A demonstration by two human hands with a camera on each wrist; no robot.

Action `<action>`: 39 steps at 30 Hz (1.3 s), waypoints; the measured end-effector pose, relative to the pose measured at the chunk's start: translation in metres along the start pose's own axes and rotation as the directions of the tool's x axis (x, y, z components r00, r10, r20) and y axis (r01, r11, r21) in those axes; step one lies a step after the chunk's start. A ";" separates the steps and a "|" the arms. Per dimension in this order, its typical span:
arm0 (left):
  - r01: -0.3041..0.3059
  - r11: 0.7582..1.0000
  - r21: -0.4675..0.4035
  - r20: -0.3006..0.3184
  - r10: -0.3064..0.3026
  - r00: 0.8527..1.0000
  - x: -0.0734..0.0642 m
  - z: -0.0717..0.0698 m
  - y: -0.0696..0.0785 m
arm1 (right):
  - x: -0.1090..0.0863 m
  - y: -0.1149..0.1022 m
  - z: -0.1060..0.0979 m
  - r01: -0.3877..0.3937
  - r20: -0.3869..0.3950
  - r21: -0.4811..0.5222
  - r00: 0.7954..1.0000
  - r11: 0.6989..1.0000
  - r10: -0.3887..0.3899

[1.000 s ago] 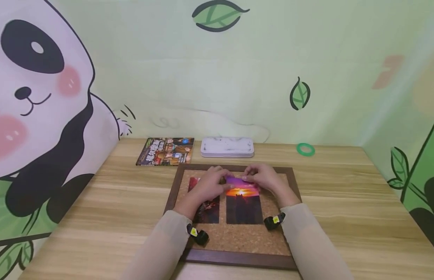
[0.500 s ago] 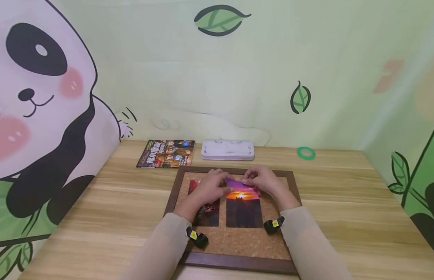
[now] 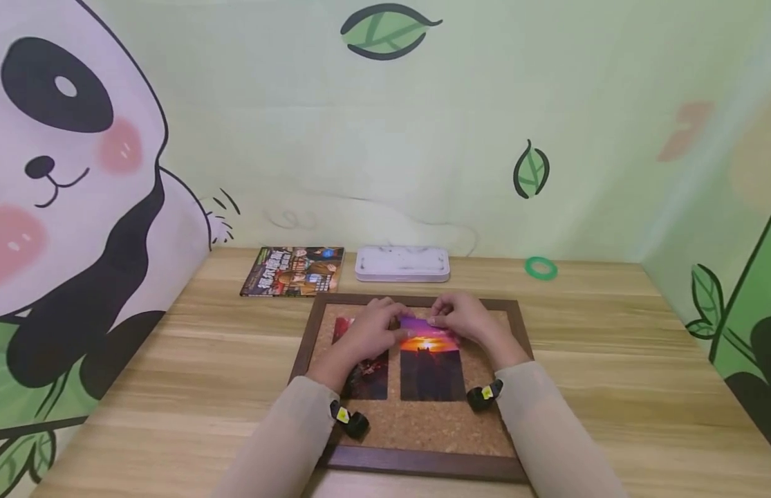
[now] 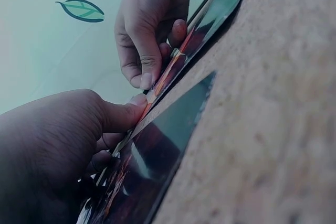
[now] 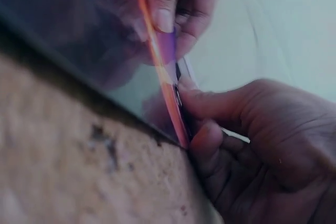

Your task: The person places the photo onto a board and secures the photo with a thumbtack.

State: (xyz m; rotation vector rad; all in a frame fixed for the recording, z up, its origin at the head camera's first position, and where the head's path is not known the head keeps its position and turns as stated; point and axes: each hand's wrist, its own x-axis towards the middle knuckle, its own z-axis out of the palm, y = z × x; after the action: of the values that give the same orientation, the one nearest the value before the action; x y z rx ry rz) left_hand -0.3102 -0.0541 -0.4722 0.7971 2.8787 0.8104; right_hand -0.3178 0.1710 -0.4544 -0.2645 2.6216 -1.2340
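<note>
A sunset photo (image 3: 431,375) with a purple sky lies on a framed corkboard (image 3: 422,432). My left hand (image 3: 371,330) holds its upper left side, the thumb on the print and the other fingers bent above it. At the upper right, my right hand (image 3: 467,317) pinches the photo near its top edge. Close up in the right wrist view, the sunset photo (image 5: 121,85) bends up off the cork near my right hand (image 5: 262,135). A second, darker photo (image 3: 374,380) lies to the left, partly under my left forearm. What the fingertips cover is hidden.
Behind the board are a comic-style book (image 3: 293,271) and a white tin case (image 3: 402,264). A green ring (image 3: 541,268), like a tape roll, lies at the back right. The wooden table (image 3: 621,387) meets a wall printed with a panda and leaves.
The head view tilts slightly down and back up. Both hands stay at the sunset photo's top, with barely any shift in the fingers.
</note>
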 end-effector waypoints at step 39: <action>0.033 0.999 -0.030 0.023 -0.032 0.999 -0.002 -0.003 0.004 | -0.004 0.005 -0.003 0.008 0.056 0.116 0.998 0.993 -0.015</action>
State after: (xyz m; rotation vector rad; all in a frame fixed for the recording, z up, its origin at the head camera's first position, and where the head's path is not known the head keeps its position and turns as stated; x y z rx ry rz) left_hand -0.3071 -0.0530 -0.4679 0.7497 2.8450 0.8336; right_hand -0.3148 0.1775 -0.4563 -0.2900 2.4941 -1.3559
